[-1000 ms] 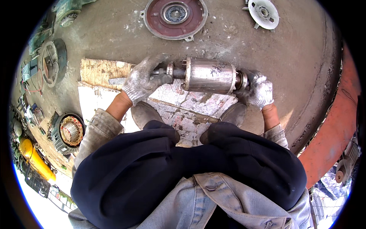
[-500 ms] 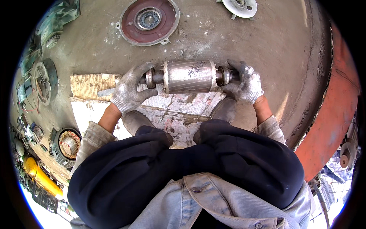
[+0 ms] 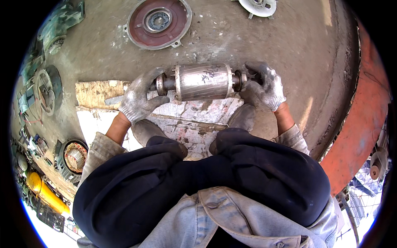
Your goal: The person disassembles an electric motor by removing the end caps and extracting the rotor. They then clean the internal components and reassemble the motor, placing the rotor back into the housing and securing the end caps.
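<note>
I hold a metal motor rotor level in front of my knees, a shiny cylinder on a dark shaft with a bearing at each end. My left hand, in a dirty grey glove, grips the left shaft end. The gloved fingers of my right hand close around the right shaft end. The rotor hangs just above pieces of worn cardboard spread on the concrete floor. My dark trouser knees and shoes sit right under it.
A round reddish motor end cover with a bearing lies on the floor ahead. A white fan lies at the top right. A wound stator and other motor parts stand to the left. An orange curved body borders the right.
The rotor and both hands sit lower and more central in the view than before, and the end cover and fan have drifted. The grip on both shaft ends is unchanged.
</note>
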`<action>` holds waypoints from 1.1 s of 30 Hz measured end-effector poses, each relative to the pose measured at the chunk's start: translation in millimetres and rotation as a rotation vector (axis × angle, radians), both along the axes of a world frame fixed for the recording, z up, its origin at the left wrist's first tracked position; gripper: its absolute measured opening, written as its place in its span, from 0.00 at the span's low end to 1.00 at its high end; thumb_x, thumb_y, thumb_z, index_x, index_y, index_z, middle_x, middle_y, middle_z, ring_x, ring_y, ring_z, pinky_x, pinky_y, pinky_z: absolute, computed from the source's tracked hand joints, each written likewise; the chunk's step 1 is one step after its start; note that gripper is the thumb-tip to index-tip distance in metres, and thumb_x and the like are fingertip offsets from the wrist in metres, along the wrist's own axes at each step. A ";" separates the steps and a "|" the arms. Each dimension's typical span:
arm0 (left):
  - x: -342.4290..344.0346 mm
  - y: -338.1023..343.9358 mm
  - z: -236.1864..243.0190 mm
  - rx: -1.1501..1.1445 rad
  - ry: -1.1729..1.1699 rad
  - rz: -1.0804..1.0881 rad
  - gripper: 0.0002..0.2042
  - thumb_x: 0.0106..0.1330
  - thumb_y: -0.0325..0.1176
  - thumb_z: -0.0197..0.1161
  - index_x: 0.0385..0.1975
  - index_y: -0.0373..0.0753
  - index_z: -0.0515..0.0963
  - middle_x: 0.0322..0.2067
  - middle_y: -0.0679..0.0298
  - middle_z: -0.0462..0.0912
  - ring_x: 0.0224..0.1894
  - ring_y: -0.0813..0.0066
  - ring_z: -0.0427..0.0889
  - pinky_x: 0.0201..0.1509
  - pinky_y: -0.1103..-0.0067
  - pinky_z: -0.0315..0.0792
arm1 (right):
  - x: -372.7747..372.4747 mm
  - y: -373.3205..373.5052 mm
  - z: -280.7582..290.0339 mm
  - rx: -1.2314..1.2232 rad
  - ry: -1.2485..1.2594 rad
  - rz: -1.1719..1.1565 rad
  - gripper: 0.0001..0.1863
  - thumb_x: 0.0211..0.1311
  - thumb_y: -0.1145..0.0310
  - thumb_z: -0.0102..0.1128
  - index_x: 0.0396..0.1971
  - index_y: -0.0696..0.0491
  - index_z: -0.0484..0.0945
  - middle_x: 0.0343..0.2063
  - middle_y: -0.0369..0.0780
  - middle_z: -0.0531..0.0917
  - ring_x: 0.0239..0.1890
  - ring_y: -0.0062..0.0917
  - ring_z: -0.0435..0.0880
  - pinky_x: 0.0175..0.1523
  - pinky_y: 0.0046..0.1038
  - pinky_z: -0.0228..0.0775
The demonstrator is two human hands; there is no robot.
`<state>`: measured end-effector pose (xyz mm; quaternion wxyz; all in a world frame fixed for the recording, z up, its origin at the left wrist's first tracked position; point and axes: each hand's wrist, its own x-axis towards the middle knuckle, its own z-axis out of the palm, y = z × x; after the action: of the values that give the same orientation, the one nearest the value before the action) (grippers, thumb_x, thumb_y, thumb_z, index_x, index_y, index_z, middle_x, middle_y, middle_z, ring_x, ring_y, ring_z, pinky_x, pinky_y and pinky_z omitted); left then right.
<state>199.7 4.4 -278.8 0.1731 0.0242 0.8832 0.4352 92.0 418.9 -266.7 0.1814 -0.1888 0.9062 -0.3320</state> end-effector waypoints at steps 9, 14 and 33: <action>-0.7 1.9 -3.7 -0.001 0.035 -0.021 0.42 0.53 0.38 0.85 0.70 0.38 0.74 0.60 0.49 0.83 0.60 0.50 0.84 0.64 0.62 0.80 | 0.2 -7.1 8.8 0.115 0.340 0.434 0.36 0.48 0.58 0.85 0.58 0.54 0.83 0.56 0.48 0.85 0.57 0.47 0.84 0.63 0.44 0.76; 1.5 3.5 0.4 0.026 0.038 -0.017 0.42 0.53 0.37 0.85 0.70 0.39 0.74 0.60 0.48 0.82 0.60 0.48 0.84 0.63 0.63 0.79 | -29.2 -1.3 12.0 0.123 -0.228 0.274 0.30 0.59 0.56 0.79 0.57 0.57 0.83 0.48 0.51 0.89 0.50 0.48 0.89 0.55 0.42 0.81; 2.2 0.0 3.8 -0.285 0.228 -0.076 0.44 0.48 0.44 0.83 0.71 0.48 0.74 0.59 0.54 0.80 0.61 0.44 0.75 0.67 0.55 0.69 | 8.0 22.7 -16.7 0.461 -0.051 0.246 0.19 0.55 0.63 0.74 0.48 0.49 0.88 0.41 0.47 0.90 0.46 0.47 0.89 0.50 0.44 0.81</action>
<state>202.0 4.4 -275.0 0.0899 0.0817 0.9483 0.2931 100.0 441.6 -283.4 0.2815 -0.2429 0.9232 -0.0969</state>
